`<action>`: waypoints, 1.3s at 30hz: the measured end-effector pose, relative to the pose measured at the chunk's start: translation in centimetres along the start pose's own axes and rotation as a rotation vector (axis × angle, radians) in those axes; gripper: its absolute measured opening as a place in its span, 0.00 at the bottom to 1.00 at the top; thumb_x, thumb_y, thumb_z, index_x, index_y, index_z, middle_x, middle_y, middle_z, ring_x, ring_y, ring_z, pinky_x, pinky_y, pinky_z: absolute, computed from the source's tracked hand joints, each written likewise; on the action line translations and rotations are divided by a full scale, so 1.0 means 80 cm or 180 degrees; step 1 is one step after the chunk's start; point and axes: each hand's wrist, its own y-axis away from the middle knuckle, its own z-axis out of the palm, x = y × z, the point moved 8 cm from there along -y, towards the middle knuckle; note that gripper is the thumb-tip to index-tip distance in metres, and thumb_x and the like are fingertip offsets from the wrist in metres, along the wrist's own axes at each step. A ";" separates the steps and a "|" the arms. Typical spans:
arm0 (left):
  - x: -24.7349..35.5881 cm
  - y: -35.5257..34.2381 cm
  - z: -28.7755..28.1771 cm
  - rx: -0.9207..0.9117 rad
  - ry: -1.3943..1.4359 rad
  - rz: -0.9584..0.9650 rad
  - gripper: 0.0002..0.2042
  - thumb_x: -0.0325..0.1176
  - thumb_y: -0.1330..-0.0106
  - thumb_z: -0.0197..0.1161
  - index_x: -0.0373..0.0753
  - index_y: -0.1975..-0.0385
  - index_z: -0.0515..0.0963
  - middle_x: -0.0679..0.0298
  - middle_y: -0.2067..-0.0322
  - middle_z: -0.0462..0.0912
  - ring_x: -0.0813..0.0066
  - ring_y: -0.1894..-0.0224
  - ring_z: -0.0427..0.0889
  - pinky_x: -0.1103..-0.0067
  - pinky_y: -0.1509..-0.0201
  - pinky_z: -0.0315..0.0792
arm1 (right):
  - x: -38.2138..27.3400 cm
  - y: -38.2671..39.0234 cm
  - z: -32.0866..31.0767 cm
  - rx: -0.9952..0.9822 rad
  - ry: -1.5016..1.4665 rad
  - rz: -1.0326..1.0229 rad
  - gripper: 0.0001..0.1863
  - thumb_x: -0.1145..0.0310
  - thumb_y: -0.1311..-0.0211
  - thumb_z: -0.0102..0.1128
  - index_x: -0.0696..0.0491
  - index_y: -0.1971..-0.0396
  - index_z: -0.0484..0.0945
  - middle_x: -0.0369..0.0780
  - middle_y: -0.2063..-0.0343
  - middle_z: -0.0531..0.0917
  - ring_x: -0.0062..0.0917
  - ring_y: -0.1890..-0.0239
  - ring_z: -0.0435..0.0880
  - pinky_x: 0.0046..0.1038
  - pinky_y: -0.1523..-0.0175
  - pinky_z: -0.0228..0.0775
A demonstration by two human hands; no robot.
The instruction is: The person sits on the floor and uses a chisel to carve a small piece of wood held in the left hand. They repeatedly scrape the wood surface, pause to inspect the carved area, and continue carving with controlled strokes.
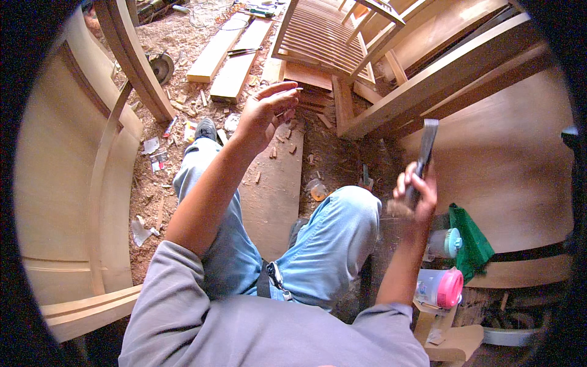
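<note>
My right hand (422, 192) is raised above and right of my right knee, its fingers wrapped round a chisel (427, 147). The chisel's flat metal blade points up, away from me; a tan blur shows beside the palm. Out ahead, between the planks and the slatted frame, my left hand (269, 113) is closed in a pinch. A tiny white tip shows at its fingertips, too small to name. Beneath the left hand, a flat board (272, 196) strewn with wood chips lies between my legs.
Two pale planks (241, 76) with tools on them lie ahead, near a slatted wooden frame (324, 40). Curved wooden panels (58, 159) stand at left. At right are a thick beam (440, 76), a pink-lidded container (449, 287), a blue-lidded jar (451, 243) and green material (471, 248).
</note>
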 end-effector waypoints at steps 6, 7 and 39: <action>0.010 -0.008 -0.023 0.0155 0.0132 0.0093 0.16 0.25 0.39 0.65 0.36 0.50 0.77 0.63 0.58 0.84 0.77 0.58 0.81 0.81 0.54 0.74 | 0.019 -0.090 0.121 -0.0431 -0.0174 0.0102 0.26 0.66 0.26 0.42 0.42 0.30 0.55 0.37 0.79 0.69 0.21 0.89 0.69 0.24 0.85 0.67; 0.013 -0.008 -0.028 0.0251 -0.0016 0.0126 0.15 0.26 0.38 0.65 0.37 0.51 0.77 0.63 0.59 0.84 0.76 0.58 0.82 0.81 0.53 0.74 | 0.033 -0.095 0.137 -0.0475 -0.0010 0.0092 0.26 0.67 0.27 0.42 0.42 0.31 0.56 0.37 0.79 0.70 0.21 0.88 0.70 0.25 0.84 0.68; 0.022 -0.002 -0.009 0.0175 -0.1146 0.0757 0.11 0.31 0.40 0.69 0.39 0.57 0.82 0.67 0.63 0.85 0.81 0.62 0.82 0.84 0.62 0.75 | 0.133 -0.079 0.182 -0.0949 0.0906 0.0038 0.27 0.75 0.31 0.50 0.47 0.33 0.63 0.29 0.81 0.71 0.10 0.84 0.65 0.16 0.79 0.61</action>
